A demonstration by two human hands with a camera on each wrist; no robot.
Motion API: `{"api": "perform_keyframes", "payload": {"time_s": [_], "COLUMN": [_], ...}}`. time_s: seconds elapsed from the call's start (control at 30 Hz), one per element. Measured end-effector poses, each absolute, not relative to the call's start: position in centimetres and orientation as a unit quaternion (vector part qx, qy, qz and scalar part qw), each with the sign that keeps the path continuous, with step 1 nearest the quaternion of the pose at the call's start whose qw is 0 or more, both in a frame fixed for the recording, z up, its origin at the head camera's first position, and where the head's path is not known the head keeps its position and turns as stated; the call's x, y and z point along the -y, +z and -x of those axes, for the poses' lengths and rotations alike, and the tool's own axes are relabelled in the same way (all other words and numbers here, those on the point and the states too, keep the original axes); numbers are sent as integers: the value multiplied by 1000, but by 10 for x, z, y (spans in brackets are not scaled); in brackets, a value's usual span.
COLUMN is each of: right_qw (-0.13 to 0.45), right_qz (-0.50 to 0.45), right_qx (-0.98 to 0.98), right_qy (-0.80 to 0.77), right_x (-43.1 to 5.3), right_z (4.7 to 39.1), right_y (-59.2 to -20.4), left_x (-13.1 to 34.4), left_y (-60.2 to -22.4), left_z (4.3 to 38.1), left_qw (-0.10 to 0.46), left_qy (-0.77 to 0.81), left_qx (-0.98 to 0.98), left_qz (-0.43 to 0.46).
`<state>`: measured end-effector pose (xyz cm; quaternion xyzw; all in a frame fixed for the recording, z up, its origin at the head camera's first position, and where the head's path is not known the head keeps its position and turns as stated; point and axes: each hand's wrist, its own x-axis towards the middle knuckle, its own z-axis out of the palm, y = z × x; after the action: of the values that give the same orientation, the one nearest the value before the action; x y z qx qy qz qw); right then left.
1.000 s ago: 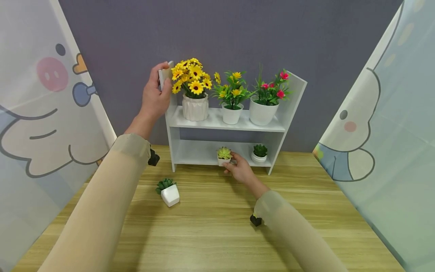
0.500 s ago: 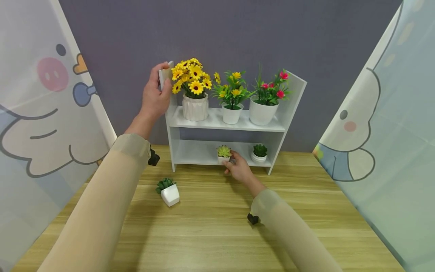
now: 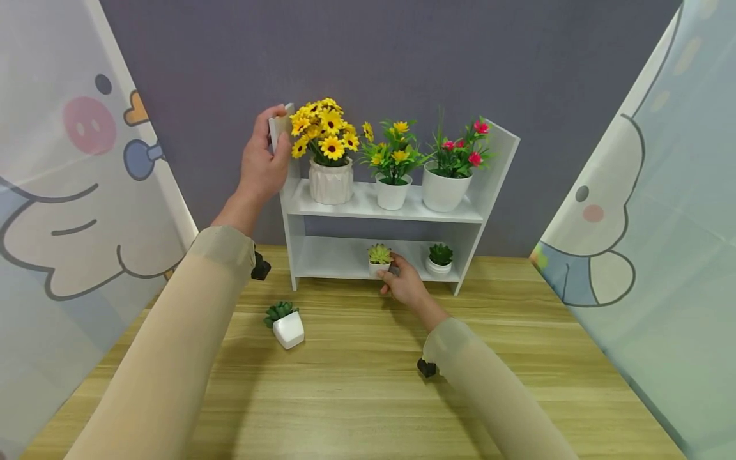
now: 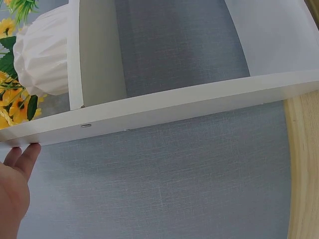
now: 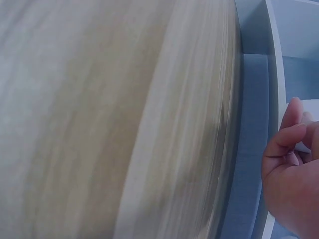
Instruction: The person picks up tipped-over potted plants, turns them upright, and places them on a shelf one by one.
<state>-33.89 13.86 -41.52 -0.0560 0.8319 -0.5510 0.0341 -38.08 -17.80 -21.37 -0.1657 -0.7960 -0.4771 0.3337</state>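
My left hand (image 3: pixel 263 156) grips the top of the left side panel of a white two-tier shelf (image 3: pixel 385 217). In the left wrist view, fingertips (image 4: pixel 31 153) touch that panel's outer face. On the lower board, my right hand (image 3: pixel 407 284) pinches the small white pot of a yellow-green succulent (image 3: pixel 379 254) between thumb and fingers. The pot stands near the board's front edge, partly covered by the hand. To its right, a dark green succulent (image 3: pixel 441 254) sits in a round white pot. In the right wrist view, my right hand (image 5: pixel 294 164) hides most of the pot.
On the upper board stand yellow daisies (image 3: pixel 330 182) in a ribbed pot, a smaller yellow-flowered plant (image 3: pixel 392 191) and a red-flowered plant (image 3: pixel 447 188). A green succulent in a white angular pot (image 3: pixel 289 330) lies tipped on the wooden table (image 3: pixel 345 396). A grey wall (image 3: pixel 402 57) rises behind.
My right hand has shifted slightly up and inward with the yellow-green succulent, which now sits a little farther back on the lower board. The left hand keeps its place on the shelf.
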Motion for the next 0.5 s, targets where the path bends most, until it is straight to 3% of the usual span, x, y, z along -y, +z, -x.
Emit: {"api": "perform_keyframes", "payload": {"time_s": [0.5], "right_qw": [29], "right_qz": [61], "right_qx": [-816], "right_qy": [-574], "right_x": [-138], "right_z": [333], "right_y": [-416], "left_x": [179], "left_y": [-215], "left_z": [380], "left_qw": [333], "left_qy": [-478], "left_qx": [796], "left_qz": [164]}}
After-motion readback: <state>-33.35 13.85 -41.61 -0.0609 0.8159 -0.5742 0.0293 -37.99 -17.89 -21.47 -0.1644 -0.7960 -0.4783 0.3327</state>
